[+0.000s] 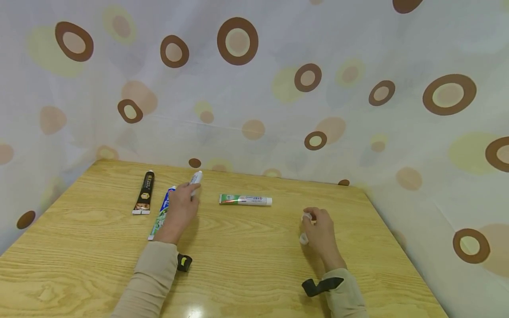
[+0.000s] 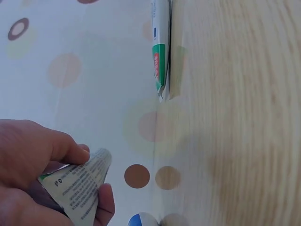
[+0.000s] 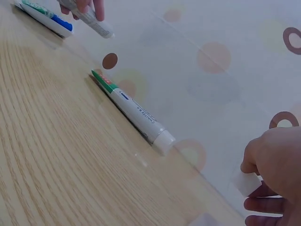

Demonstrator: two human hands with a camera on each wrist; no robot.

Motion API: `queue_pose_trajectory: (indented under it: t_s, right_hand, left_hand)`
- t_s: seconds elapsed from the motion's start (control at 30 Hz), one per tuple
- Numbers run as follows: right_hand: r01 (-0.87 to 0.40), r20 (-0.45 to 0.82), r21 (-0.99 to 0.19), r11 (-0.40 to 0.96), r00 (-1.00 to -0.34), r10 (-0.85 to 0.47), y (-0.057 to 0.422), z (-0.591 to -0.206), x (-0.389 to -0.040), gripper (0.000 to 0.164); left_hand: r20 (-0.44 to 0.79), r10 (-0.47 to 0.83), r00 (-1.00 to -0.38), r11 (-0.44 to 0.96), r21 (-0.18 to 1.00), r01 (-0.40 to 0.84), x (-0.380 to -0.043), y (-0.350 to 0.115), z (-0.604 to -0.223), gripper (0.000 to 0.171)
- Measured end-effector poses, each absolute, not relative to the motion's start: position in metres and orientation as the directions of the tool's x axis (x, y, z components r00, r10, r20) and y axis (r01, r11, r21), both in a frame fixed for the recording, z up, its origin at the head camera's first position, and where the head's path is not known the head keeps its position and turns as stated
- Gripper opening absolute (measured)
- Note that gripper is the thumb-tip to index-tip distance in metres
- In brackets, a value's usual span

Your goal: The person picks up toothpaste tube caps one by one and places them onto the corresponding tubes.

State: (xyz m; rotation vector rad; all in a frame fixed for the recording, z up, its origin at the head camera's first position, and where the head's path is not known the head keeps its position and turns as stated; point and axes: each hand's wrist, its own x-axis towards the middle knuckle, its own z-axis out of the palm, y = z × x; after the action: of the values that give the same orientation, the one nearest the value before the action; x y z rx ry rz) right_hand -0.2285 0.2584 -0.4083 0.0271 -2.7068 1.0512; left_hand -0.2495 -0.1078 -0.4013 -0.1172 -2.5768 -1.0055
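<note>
The head camera looks forward and down from above, at the longest range, framing the left hand, the right hand and the table. Each wrist camera faces low across the table at close range, frame rolled; its own hand occupies the lower left or lower right corner respectively. All three views share the green-and-white tube.

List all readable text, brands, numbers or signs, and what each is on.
None reads reliably:
Held tube in the left hand: rows of dark print, too small.
Green-and-white tube: lettering on red patch and body, blurred.
Black tube: light lettering, too small.
Blue-and-green tube: markings too small.
Wrist strap: yellow mark, unclear.
</note>
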Motion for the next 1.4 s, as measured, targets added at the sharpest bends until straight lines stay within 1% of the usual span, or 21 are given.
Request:
queue_pose_trajectory:
  t_s: [0.2, 0.4, 0.5, 0.67, 0.83, 1.0, 1.13, 1.27, 1.4]
  right_hand:
    - [-0.141, 0.275, -0.676, 0.723, -0.959, 0.071, 0.257, -0.407, -0.228, 0.03]
    - [-0.17, 0.313, -0.709, 0.685, -0.946, 0.089, 0.256, -0.4, -0.225, 0.028]
    - [-0.176, 0.312, -0.726, 0.665, -0.946, 0.091, 0.254, -0.395, -0.223, 0.028]
    - [-0.181, 0.295, -0.754, 0.631, -0.952, 0.08, 0.25, -0.388, -0.221, 0.029]
    - [-0.192, 0.307, -0.759, 0.622, -0.948, 0.082, 0.248, -0.383, -0.218, 0.028]
    - [-0.21, 0.301, -0.811, 0.546, -0.95, 0.082, 0.24, -0.38, -0.218, 0.026]
    - [-0.22, 0.289, -0.847, 0.483, -0.955, 0.073, 0.23, -0.378, -0.22, 0.025]
    - [-0.235, 0.291, -0.867, 0.44, -0.955, 0.062, 0.219, -0.376, -0.223, 0.027]
    - [-0.207, 0.261, -0.875, 0.437, -0.963, 0.068, 0.213, -0.374, -0.226, 0.03]
  left_hand:
    - [0.399, -0.087, -0.913, 0.713, 0.665, 0.223, -0.248, -0.108, -0.397, 0.036]
    - [0.363, -0.09, -0.928, 0.635, 0.739, 0.227, -0.245, -0.108, -0.389, 0.032]
    - [0.351, -0.079, -0.933, 0.618, 0.751, 0.23, -0.243, -0.107, -0.386, 0.032]
    - [0.356, -0.063, -0.932, 0.64, 0.731, 0.236, -0.242, -0.106, -0.383, 0.036]
    - [0.364, -0.08, -0.928, 0.636, 0.736, 0.234, -0.24, -0.104, -0.38, 0.035]
    - [0.389, -0.102, -0.916, 0.61, 0.751, 0.251, -0.239, -0.104, -0.377, 0.033]
    - [0.388, -0.079, -0.918, 0.575, 0.77, 0.276, -0.238, -0.103, -0.377, 0.032]
    - [0.362, -0.051, -0.931, 0.551, 0.787, 0.276, -0.237, -0.102, -0.374, 0.033]
    - [0.34, -0.024, -0.94, 0.546, 0.792, 0.273, -0.236, -0.1, -0.371, 0.033]
